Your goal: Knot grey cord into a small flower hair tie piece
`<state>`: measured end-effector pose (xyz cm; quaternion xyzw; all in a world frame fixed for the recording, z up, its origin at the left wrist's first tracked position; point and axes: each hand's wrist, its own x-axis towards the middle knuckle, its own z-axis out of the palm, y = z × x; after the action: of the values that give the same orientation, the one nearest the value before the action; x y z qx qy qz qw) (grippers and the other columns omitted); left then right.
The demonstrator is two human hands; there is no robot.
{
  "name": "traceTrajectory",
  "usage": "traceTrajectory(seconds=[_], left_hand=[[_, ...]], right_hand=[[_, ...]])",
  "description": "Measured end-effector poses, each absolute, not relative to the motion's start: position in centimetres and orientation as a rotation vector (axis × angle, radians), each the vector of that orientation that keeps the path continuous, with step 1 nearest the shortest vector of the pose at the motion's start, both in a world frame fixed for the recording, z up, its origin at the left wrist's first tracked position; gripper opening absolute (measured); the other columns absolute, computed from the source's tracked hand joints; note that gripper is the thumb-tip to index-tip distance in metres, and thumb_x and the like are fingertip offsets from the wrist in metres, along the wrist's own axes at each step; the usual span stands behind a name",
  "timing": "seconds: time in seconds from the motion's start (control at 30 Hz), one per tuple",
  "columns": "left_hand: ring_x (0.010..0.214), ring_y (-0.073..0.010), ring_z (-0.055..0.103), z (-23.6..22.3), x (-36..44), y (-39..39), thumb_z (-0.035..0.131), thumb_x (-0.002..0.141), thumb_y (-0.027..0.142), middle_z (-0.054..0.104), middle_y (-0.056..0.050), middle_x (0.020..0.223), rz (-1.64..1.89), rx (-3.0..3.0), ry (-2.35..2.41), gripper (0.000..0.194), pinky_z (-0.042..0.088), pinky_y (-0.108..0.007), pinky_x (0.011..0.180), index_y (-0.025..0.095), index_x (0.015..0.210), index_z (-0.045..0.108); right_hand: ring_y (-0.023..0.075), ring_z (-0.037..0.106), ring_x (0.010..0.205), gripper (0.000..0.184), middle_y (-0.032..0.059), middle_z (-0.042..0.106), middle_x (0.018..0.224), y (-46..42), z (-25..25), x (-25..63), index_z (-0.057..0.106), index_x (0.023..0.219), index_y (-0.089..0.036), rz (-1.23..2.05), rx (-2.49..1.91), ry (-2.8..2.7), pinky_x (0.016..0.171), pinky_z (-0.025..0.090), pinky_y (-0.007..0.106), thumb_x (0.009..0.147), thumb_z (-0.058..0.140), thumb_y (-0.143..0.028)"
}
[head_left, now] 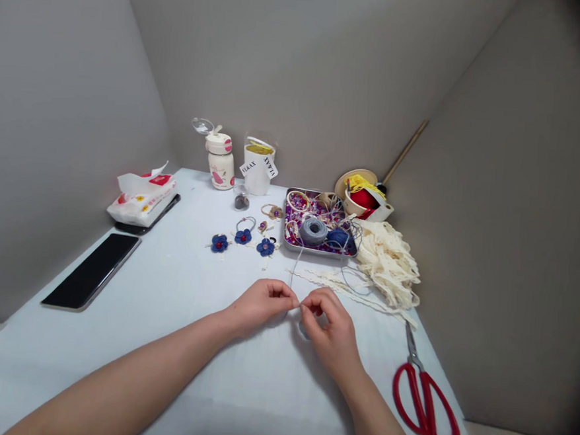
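Blue flowers [219,243] left of tray [322,252] seem finished; nearside of tray, left hand [262,306], right hand [330,328]: fingers [286,303] pinched closed on grey cord [294,269], seemingly unfinished.

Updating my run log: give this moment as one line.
left hand: pinched at grey cord | right hand: pinched beside left | metal tray: holds grey spool | red-handled scissors: on table
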<state>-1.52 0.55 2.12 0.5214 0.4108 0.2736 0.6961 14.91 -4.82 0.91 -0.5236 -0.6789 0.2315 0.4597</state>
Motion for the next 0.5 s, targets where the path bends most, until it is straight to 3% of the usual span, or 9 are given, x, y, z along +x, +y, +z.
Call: traceTrajectory(seconds=[0.1, 0.5], left_hand=[[0.066, -0.0113, 0.048, 2.23, -1.37, 0.43, 0.066, 0.072, 0.028, 0.061, -0.003, 0.072, 0.657, 1.297, 0.944, 0.018, 0.037, -0.024, 0.065, 0.012, 0.077, 0.066], [0.063, -0.0117, 0.045, 2.44, -1.32, 0.16, 0.059, 0.074, 0.026, 0.057, 0.000, 0.068, 0.668, 1.448, 0.992, 0.014, 0.034, -0.024, 0.061, 0.014, 0.077, 0.065]], right_hand=[[0.0150, 0.049, 0.072, 0.011, 0.0019, 0.051, 0.078, -4.83, 0.76, 15.05, 0.053, 0.077, -0.020, 0.560, -1.306, -1.683, 0.063, 0.040, 0.029, 0.086, 0.052, -0.014], [0.0152, 0.049, 0.071, 0.012, 0.0012, 0.053, 0.077, -4.86, 0.88, 14.77, 0.053, 0.075, -0.021, 0.604, -1.328, -1.636, 0.064, 0.040, 0.029, 0.085, 0.052, -0.014]])
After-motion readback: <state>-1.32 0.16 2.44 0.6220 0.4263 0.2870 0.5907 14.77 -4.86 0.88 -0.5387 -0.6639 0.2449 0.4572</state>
